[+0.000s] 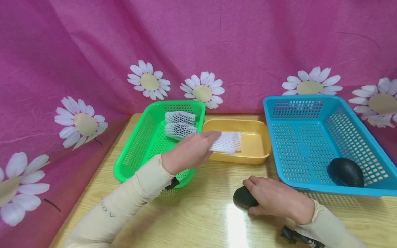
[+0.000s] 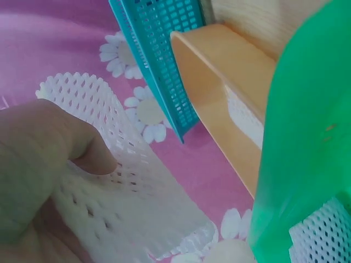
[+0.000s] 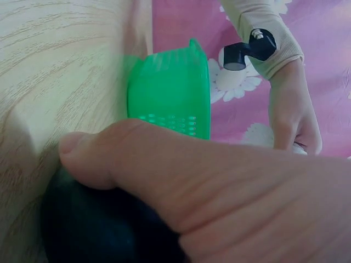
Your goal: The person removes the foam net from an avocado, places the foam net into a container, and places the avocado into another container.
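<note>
My left hand (image 1: 193, 150) pinches a white foam mesh sleeve (image 1: 226, 143) above the yellow tray (image 1: 254, 159). In the left wrist view the foam sleeve (image 2: 131, 203) hangs flattened, with the thumb (image 2: 96, 156) across it. My right hand (image 1: 273, 198) grips a dark avocado (image 1: 243, 197) on the table in front of the blue basket. The right wrist view shows the thumb (image 3: 88, 161) over the avocado (image 3: 104, 224); much of the fruit is hidden. Another dark avocado (image 1: 345, 172) lies in the blue basket (image 1: 297, 184).
At the left stands a green basket (image 1: 124, 168) holding two mesh-covered pieces (image 1: 180, 131). The yellow tray sits between the two baskets and has more white mesh (image 1: 237, 141) in it. A pink cloth (image 1: 235, 51) with daisies hangs behind the wooden table (image 1: 198, 213).
</note>
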Tool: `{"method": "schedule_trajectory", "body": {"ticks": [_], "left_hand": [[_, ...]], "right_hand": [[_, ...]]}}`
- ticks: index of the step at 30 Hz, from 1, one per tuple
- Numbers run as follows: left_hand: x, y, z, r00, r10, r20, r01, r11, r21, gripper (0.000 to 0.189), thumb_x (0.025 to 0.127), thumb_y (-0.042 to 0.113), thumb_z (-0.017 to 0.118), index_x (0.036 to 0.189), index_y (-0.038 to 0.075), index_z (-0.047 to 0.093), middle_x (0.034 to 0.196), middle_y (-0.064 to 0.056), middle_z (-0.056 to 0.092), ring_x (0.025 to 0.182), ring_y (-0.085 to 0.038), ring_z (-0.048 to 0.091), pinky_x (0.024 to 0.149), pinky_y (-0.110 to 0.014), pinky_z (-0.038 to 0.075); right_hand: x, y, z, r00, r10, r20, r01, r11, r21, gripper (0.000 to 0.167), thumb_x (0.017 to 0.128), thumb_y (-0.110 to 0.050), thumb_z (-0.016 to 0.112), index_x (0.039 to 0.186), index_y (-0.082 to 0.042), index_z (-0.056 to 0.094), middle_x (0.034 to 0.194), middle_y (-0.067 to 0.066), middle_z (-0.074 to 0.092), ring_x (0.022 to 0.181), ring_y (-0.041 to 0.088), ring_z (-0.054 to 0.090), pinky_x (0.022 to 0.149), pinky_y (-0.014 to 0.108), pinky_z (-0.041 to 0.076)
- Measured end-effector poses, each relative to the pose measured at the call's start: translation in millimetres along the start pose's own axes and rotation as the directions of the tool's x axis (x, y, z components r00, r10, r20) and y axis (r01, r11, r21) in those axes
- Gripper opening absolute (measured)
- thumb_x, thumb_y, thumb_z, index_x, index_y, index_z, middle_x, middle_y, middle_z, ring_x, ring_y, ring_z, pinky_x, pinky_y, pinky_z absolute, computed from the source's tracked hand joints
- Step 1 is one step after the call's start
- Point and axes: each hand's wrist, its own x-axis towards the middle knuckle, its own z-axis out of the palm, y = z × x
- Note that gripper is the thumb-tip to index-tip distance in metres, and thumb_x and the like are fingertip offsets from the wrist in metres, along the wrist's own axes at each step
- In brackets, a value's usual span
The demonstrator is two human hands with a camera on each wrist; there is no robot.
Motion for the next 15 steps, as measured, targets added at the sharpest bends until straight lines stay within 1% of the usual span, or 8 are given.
{"method": "schedule_trajectory", "body": {"ticks": [5, 8, 12, 15], "left_hand": [[6.7, -5.7, -3.8, 1.0, -0.01, 0.021, 0.01, 1.0, -0.005, 0.032, 0.094, 0.003, 0.068, 0.125, 0.002, 0.059, 0.109, -0.009, 0.074, 0.076, -0.021, 0.072, 0.069, -0.03, 0.063], [10.4, -8.0, -5.3, 0.999, -0.018, 0.03, 0.018, 1.0, -0.004, 0.029, 0.095, 0.004, 0.067, 0.123, 0.003, 0.06, 0.107, -0.009, 0.074, 0.076, -0.02, 0.071, 0.068, -0.029, 0.063], [15.5, -10.4, -6.1, 0.999, -0.027, 0.037, 0.027, 1.0, -0.006, 0.023, 0.096, 0.003, 0.065, 0.118, 0.003, 0.06, 0.1, -0.008, 0.072, 0.075, -0.019, 0.066, 0.064, -0.028, 0.059], [20.1, -12.1, -6.1, 0.999, -0.022, 0.039, 0.022, 1.0, -0.002, 0.019, 0.096, 0.001, 0.059, 0.115, 0.003, 0.06, 0.095, -0.007, 0.07, 0.073, -0.02, 0.062, 0.061, -0.03, 0.055]], "right_hand": [[0.2, 0, -1, 1.0, 0.006, 0.007, -0.006, 1.0, 0.004, 0.063, 0.075, -0.041, 0.09, 0.12, -0.006, 0.062, 0.103, 0.0, 0.064, 0.08, 0.01, 0.056, 0.069, 0.035, 0.051], [-0.3, -2, -2, 1.0, 0.024, 0.017, -0.024, 1.0, 0.0, 0.066, 0.076, -0.041, 0.09, 0.123, -0.005, 0.062, 0.106, 0.001, 0.065, 0.082, 0.01, 0.057, 0.071, 0.035, 0.053], [-1.1, -3, -2, 0.999, 0.037, 0.022, -0.037, 0.999, -0.007, 0.066, 0.076, -0.041, 0.089, 0.125, -0.005, 0.062, 0.107, 0.001, 0.066, 0.083, 0.01, 0.057, 0.073, 0.035, 0.053], [-0.9, -2, -2, 0.999, 0.031, 0.018, -0.031, 0.999, -0.007, 0.066, 0.076, -0.041, 0.089, 0.124, -0.005, 0.062, 0.107, 0.001, 0.066, 0.083, 0.01, 0.058, 0.073, 0.035, 0.053]]}}
